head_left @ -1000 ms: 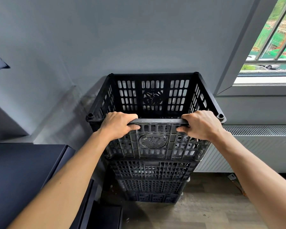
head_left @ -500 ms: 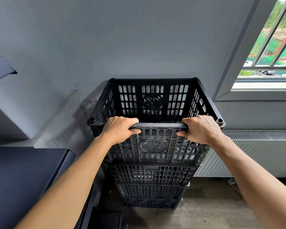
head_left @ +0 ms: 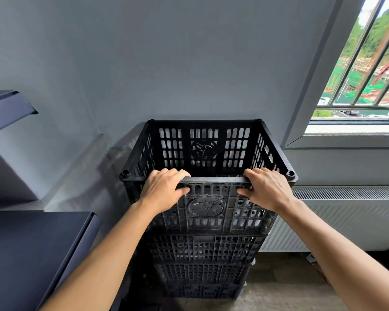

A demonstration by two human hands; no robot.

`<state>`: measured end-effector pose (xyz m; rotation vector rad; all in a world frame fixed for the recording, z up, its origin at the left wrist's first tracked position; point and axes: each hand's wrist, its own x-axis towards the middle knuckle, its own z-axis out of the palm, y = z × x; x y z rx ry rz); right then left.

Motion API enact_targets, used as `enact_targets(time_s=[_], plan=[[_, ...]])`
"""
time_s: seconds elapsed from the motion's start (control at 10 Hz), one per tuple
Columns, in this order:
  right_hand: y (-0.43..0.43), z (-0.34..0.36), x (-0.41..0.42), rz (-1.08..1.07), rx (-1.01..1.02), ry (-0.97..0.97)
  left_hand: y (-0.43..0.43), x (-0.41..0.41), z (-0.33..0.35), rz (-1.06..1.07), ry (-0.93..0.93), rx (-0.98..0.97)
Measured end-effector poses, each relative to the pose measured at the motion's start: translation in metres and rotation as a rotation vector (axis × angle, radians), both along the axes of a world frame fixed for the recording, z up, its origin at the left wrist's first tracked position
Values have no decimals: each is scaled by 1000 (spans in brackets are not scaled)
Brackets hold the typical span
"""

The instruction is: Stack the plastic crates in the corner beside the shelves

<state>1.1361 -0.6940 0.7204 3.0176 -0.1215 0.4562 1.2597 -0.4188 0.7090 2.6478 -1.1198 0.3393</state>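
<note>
- Crates of black slotted plastic stand in one stack, and both hands grip the near rim of the top crate (head_left: 202, 153).
- Left hand (head_left: 164, 189) is curled over the rim left of centre, fingers inside the crate and thumb pressed against the outer wall.
- Right hand (head_left: 265, 187) clamps the same rim right of centre in the same way, thumb on the slotted front face.
- Between the two thumbs sits a round moulded emblem (head_left: 206, 206) on the front wall.
- Top crate sits level on the lower crates (head_left: 202, 265), which rest on the floor (head_left: 279, 295); how many lie beneath is hard to count.
- Stack stands against the grey wall (head_left: 166, 63), in the corner.
- Dark shelves (head_left: 32, 243) lie to its left, just beside it.
- White radiator (head_left: 346, 221) runs along the wall to its right, under a barred window (head_left: 364, 75).
</note>
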Motion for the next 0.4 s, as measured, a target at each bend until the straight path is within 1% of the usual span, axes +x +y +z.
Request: enact_targets(time_s=[0.1,0.3,0.4], plan=[[1,0,-3,0,26,20,5,-4,3,-25,80,-56],[7,14,-12,31,154,62,6,-17,18,-46,184,-131],[12,31,-18,56,212,12,7,-24,34,-53,261,-242]])
